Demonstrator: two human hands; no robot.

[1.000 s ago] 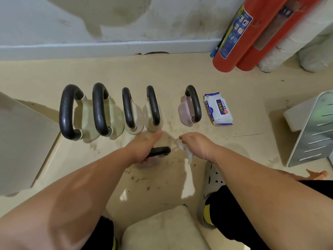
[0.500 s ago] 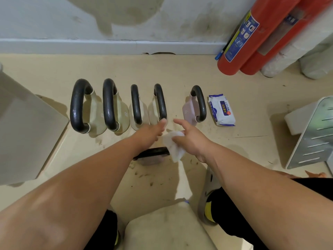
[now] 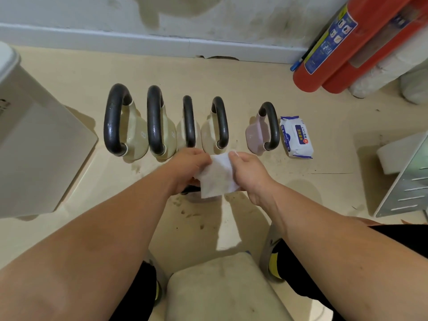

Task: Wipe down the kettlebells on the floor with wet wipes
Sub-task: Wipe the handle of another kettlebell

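Several kettlebells with black handles stand in a row on the floor: large cream kettlebells (image 3: 136,135) at the left, smaller cream kettlebells (image 3: 209,135) in the middle, a pink kettlebell (image 3: 256,137) at the right. Another pink kettlebell (image 3: 203,199) lies just in front of the row, mostly hidden beneath my hands. My left hand (image 3: 188,167) and my right hand (image 3: 249,169) both pinch a white wet wipe (image 3: 218,177), spread between them above that kettlebell. The wipes pack (image 3: 296,137) lies to the right of the row.
Two red fire extinguishers (image 3: 324,56) lean on the wall at the back right. A white box (image 3: 34,154) stands at the left, a metal rack (image 3: 403,181) at the right. A padded stool (image 3: 222,288) sits between my legs.
My left hand let go of the near kettlebell's handle and rose to the wipe. My right hand lifted the wipe, and both hands now hold it spread out.
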